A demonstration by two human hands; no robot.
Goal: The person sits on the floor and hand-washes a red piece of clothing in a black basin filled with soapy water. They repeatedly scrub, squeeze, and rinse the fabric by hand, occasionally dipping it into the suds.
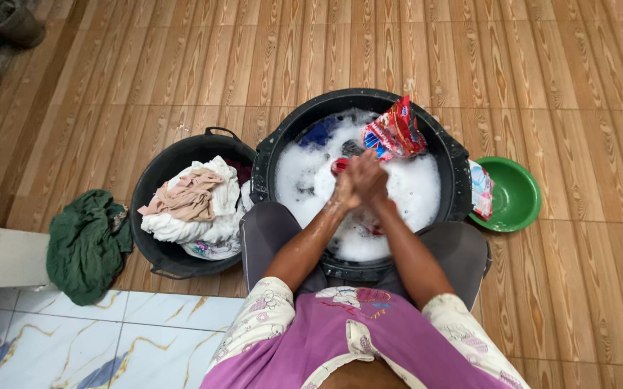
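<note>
My left hand [345,191] and my right hand [369,176] are pressed together over a large black basin [268,155] full of white suds. Both are wet and soapy. A small red piece of cloth [339,166] shows between the fingers; both hands seem to grip it. More clothes, blue and dark, poke out of the foam behind. A red and blue detergent packet [395,131] leans on the basin's far rim, just beyond my hands.
A black bucket [154,176] holding white and beige laundry stands left of the basin. A green cloth [84,243] lies on the floor further left. A green plastic bowl [516,194] with a small packet [480,189] sits to the right. My knees flank the basin.
</note>
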